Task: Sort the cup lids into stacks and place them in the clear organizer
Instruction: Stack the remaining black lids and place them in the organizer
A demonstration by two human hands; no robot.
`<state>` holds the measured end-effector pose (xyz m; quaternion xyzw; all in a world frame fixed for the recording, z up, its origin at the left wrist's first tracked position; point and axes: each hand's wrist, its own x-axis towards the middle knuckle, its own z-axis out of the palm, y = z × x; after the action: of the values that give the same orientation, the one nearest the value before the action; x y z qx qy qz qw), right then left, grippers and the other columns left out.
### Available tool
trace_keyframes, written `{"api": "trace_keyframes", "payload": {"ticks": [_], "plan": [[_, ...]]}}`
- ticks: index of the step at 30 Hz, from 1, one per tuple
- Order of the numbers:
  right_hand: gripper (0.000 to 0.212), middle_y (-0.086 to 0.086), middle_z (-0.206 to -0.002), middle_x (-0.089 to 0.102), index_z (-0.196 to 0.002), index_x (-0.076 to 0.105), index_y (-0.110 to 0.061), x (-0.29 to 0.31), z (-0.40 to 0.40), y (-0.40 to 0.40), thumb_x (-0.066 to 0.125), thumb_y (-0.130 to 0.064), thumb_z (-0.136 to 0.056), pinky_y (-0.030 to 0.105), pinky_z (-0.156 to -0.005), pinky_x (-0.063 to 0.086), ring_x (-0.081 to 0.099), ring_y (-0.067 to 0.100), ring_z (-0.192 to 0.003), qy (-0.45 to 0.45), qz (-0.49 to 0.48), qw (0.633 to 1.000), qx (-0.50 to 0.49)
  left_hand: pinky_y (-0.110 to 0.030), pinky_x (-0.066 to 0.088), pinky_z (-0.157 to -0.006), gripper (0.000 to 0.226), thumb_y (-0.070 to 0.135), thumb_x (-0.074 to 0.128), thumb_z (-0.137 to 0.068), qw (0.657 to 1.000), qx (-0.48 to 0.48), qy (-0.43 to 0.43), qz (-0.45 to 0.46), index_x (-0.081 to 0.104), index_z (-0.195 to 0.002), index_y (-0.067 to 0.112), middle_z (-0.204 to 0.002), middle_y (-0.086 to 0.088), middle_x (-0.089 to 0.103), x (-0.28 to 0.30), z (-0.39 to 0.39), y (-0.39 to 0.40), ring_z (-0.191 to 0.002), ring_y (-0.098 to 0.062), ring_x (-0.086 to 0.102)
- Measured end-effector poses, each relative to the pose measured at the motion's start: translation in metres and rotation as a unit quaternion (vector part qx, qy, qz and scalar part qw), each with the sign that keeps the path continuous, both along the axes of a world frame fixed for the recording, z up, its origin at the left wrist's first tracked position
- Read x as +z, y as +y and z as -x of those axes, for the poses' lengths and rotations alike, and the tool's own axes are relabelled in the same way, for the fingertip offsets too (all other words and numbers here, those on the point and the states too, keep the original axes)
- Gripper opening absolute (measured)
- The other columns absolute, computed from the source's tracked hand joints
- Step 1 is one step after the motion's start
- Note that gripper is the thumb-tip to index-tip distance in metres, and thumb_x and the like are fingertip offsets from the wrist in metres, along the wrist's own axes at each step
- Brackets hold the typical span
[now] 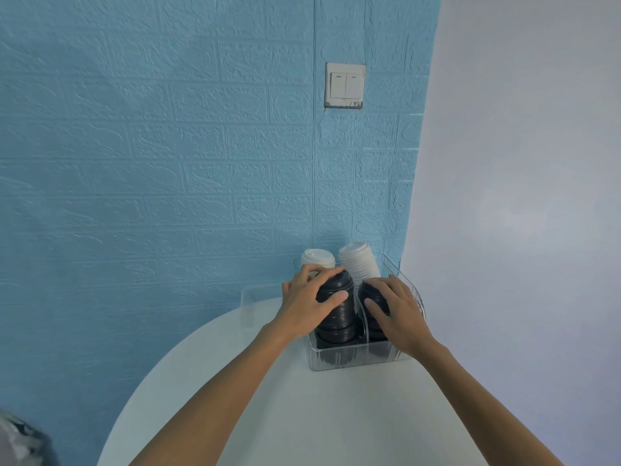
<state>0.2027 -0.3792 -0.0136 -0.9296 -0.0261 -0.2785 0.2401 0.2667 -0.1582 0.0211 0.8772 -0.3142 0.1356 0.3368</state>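
Note:
A clear organizer [356, 359] stands at the far right of the round white table [295, 415]. Two stacks of black lids fill its near compartments. My left hand [307, 306] grips the top of the left black stack [337, 321], thumb in front and fingers behind. My right hand [398, 309] curls over the right black stack [376, 297], hiding most of it. Behind them rise two stacks of white lids: the left white stack [317, 258] and the taller right white stack [358, 264].
A second clear container [255, 297] sits left of the organizer against the blue brick-pattern wall. A light switch [345, 85] is on that wall. The white wall lies to the right. A dark blurred object [20, 438] shows at the bottom left.

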Motion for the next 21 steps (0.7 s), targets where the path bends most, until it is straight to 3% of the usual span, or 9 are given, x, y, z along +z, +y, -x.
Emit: {"api": "trace_keyframes", "payload": {"ticks": [4, 11, 18, 21], "plan": [[0.042, -0.017, -0.134, 0.047, -0.136, 0.047, -0.041, -0.004, -0.004, 0.000, 0.034, -0.056, -0.099, 0.054, -0.110, 0.037, 0.041, 0.024, -0.137, 0.003, -0.003, 1.000, -0.013, -0.042, 0.017, -0.117, 0.044, 0.057, 0.049, -0.101, 1.000, -0.001, 0.011, 0.011, 0.045, -0.144, 0.048, -0.145, 0.015, 0.042, -0.004, 0.000, 0.000, -0.135, -0.006, 0.041], [0.034, -0.014, -0.133, 0.049, -0.137, 0.050, -0.035, -0.010, -0.002, 0.002, 0.050, -0.038, -0.103, 0.053, -0.107, 0.040, 0.041, 0.021, -0.133, -0.010, -0.012, 1.000, -0.013, -0.037, 0.013, -0.113, 0.042, 0.056, 0.049, -0.102, 1.000, 0.010, -0.009, -0.009, 0.047, -0.143, 0.049, -0.151, 0.016, 0.040, -0.010, 0.005, -0.004, -0.139, -0.005, 0.039], [0.038, -0.016, -0.136, 0.048, -0.137, 0.050, -0.038, -0.001, -0.002, 0.002, 0.047, -0.047, -0.101, 0.055, -0.110, 0.038, 0.041, 0.026, -0.137, 0.007, -0.032, 0.999, -0.002, -0.043, 0.018, -0.118, 0.046, 0.058, 0.051, -0.100, 1.000, 0.010, -0.010, -0.011, 0.046, -0.145, 0.048, -0.156, 0.013, 0.039, -0.003, 0.007, -0.003, -0.143, -0.010, 0.039], [0.043, -0.010, -0.140, 0.048, -0.141, 0.051, -0.035, 0.006, -0.002, 0.000, 0.057, -0.041, -0.099, 0.052, -0.114, 0.036, 0.041, 0.020, -0.135, -0.001, -0.052, 0.999, 0.002, -0.042, 0.017, -0.119, 0.052, 0.060, 0.052, -0.099, 1.000, 0.001, -0.010, -0.007, 0.040, -0.149, 0.049, -0.164, 0.008, 0.029, 0.001, 0.008, -0.002, -0.149, -0.011, 0.031]]}}
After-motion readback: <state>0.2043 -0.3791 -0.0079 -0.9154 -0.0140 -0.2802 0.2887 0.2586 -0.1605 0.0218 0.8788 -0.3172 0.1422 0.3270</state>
